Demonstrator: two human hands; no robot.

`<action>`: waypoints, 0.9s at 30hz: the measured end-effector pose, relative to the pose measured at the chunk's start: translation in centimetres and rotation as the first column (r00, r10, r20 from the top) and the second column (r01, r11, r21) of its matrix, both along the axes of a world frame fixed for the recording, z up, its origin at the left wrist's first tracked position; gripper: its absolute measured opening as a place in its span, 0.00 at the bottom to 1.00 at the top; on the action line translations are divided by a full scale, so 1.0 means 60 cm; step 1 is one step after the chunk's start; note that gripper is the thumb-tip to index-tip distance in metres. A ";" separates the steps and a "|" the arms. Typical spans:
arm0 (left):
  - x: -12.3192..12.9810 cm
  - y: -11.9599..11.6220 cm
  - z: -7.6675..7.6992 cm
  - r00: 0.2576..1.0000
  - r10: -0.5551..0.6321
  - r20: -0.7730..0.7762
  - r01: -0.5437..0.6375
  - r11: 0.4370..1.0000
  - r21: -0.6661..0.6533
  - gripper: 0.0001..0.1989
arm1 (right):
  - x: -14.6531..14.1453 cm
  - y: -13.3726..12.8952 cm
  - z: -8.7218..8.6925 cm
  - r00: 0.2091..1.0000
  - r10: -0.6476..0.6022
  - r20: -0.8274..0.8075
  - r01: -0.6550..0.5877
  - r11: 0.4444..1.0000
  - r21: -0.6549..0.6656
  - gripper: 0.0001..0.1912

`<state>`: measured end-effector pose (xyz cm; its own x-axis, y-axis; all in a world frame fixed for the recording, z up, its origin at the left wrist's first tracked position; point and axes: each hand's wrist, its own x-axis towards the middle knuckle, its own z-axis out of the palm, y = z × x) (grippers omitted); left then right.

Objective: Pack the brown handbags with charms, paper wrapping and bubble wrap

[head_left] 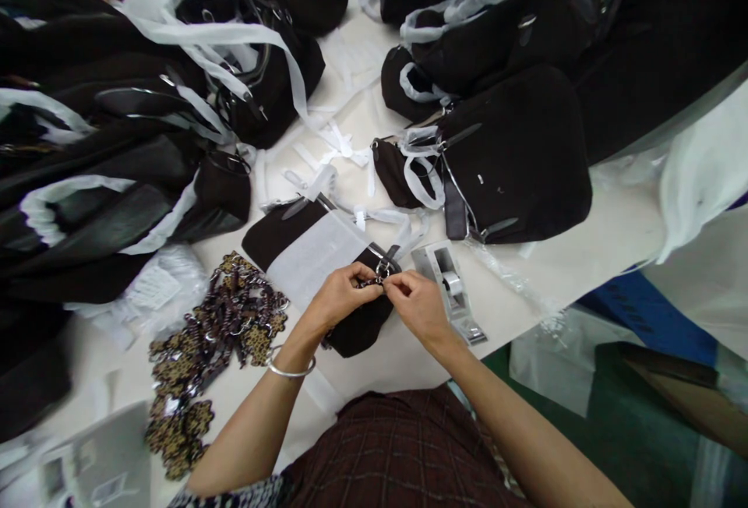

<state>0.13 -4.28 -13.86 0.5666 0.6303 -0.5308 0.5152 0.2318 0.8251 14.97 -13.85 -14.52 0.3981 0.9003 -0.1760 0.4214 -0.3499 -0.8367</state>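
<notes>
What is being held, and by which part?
The left hand and right hand pinch small metal hardware at the dark bag's strap end; fingertips hide exactly which part.

Light: moderate, cool, diffuse | Brightest: pale tabletop [541, 282], mid-frame | Darkest: black bags [526, 157], folds merging; green floor [636, 430], dim | Shadows: soft-edged | Glare: small glints, silver bangle [291, 374]; sheen, plastic bundle [175, 278] | Focus: slightly soft overall, fine detail smeared | Distortion: wide-angle, outer edges stretched and bowed
</notes>
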 end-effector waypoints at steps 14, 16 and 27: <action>-0.021 0.012 -0.018 0.999 0.001 0.052 0.010 0.977 -0.215 0.19 | -0.017 -0.005 -0.007 0.991 -0.119 -0.069 0.112 0.989 -0.096 0.09; -0.020 0.011 -0.017 0.999 0.005 0.048 0.005 0.976 -0.216 0.19 | -0.022 -0.004 -0.009 0.974 -0.173 -0.145 0.154 0.979 -0.135 0.09; -0.006 0.000 0.000 0.999 -0.046 0.027 0.048 0.995 -0.088 0.17 | -0.039 -0.016 -0.032 0.705 -0.366 -0.608 0.269 0.931 -0.248 0.15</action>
